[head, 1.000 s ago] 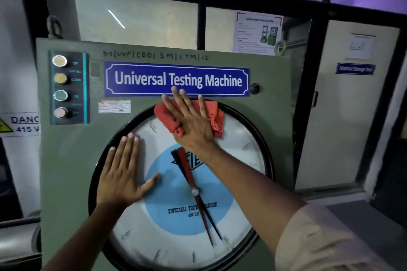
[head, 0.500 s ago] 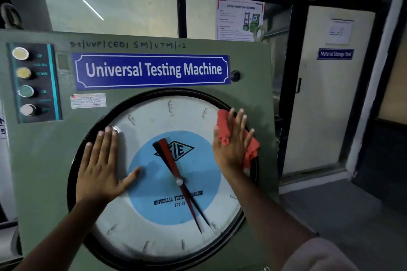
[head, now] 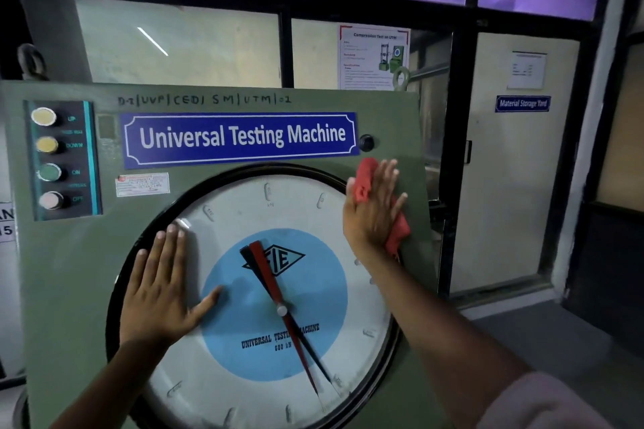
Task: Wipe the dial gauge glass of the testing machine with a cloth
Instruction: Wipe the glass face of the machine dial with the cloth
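Note:
The round dial gauge glass (head: 244,212), with a white face, blue centre and red and black needles, fills the green front of the testing machine (head: 69,272). My right hand (head: 371,209) presses a red cloth (head: 364,178) flat against the dial's upper right rim, fingers pointing up; part of the cloth sticks out above and to the right of the hand. My left hand (head: 160,289) lies flat with spread fingers on the glass at the dial's left side, holding nothing.
A blue "Universal Testing Machine" nameplate (head: 240,137) sits above the dial. Several round push buttons (head: 48,158) line the panel's upper left. A small black knob (head: 366,142) is right of the nameplate. A cream door (head: 505,167) stands to the right, behind the machine.
My right hand slid the cloth from the dial's top centre to the right side, then up to the upper right rim. The left hand stayed flat on the glass.

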A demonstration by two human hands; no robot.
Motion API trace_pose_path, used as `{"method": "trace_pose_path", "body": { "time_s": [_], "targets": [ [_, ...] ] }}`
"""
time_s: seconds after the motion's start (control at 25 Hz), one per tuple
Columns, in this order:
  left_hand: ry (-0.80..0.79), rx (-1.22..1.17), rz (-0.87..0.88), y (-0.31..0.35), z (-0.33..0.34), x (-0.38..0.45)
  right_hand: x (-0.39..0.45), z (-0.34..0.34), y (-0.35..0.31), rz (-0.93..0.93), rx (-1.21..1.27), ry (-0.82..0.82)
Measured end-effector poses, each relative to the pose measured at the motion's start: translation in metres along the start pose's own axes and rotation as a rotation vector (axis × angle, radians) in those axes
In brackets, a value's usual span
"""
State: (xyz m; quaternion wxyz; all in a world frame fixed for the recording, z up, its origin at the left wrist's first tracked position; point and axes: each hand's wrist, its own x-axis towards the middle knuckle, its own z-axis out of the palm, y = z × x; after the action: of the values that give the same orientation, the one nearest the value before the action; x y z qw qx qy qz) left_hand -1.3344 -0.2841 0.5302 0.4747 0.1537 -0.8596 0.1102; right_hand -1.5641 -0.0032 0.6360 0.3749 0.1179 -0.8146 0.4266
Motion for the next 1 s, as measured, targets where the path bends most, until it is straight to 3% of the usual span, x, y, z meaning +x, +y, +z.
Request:
{"method": "trace_pose_path", "body": {
  "time_s": [0.12, 0.4, 0.64, 0.88, 1.0],
  "targets": [
    [0.009, 0.004, -0.004, -0.001, 0.000, 0.001, 0.021, 0.012, -0.033, -0.073, -0.047, -0.144],
    [0.013, 0.021, 0.013, -0.006, 0.005, 0.001, 0.004, 0.032, -0.129, -0.410, -0.122, -0.157],
    [0.079, 0.040, 0.030, -0.011, 0.012, 0.003, -0.059, 0.063, -0.212, -0.734, -0.206, -0.221],
    [0.094, 0.036, 0.031, -0.013, 0.015, 0.001, -0.067, 0.068, -0.214, -1.036, -0.360, -0.236],
    [0.072, 0.031, 0.018, -0.011, 0.013, 0.001, -0.037, 0.062, -0.190, -0.983, -0.307, -0.192]
  ]
}}
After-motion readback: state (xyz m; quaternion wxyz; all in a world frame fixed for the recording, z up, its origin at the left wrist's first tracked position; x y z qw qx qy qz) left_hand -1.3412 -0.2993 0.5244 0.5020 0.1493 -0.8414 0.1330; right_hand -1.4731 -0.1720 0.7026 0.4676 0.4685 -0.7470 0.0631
